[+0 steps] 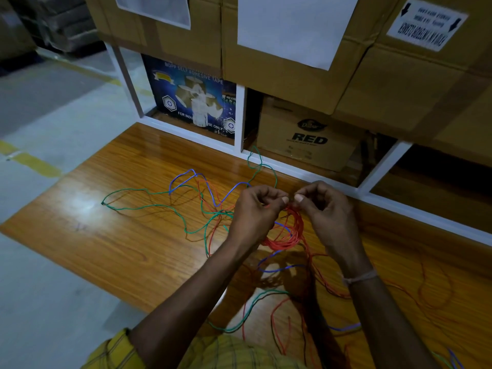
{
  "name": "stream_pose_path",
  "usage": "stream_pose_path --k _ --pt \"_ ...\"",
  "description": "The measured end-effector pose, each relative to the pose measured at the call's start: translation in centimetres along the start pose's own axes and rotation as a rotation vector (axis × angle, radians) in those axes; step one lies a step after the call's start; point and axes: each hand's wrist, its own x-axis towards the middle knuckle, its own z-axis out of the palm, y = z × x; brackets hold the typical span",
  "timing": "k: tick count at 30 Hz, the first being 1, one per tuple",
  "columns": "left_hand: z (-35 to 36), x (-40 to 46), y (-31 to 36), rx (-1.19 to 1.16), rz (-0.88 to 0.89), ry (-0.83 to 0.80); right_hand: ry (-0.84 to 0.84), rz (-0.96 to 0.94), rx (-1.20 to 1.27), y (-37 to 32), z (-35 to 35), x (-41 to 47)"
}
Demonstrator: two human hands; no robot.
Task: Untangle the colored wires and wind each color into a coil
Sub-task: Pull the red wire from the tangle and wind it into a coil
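Note:
A red wire coil hangs between my hands above the wooden table. My left hand and my right hand both pinch the top of the coil, fingertips almost touching. A green wire runs in long loops to the left and up toward the shelf. A blue wire loops over it at the middle and shows again under the coil. More loose red wire trails to the table's near edge and to the right.
A white shelf frame borders the table's far side, holding a blue tape box and a brown carton. Large cardboard boxes stack above. Grey floor with yellow lines lies on the left.

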Motion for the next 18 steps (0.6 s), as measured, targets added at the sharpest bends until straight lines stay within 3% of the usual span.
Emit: stream_pose_path --k 5,9,18 --pt "0.1 0.2 -0.1 -0.083 -0.055 0.034 0.047 -0.236 -0.252 0.4 0.7 -0.2" --pt "0.2 1.3 -0.8 -0.12 -0.126 0.086 0.102 -0.383 -0.299 -0.2 1.5 -0.9" --pt "0.6 2.4 -1.3 -0.147 -0.095 0.084 0.032 -0.26 -0.098 -0.1 1.2 -0.6"
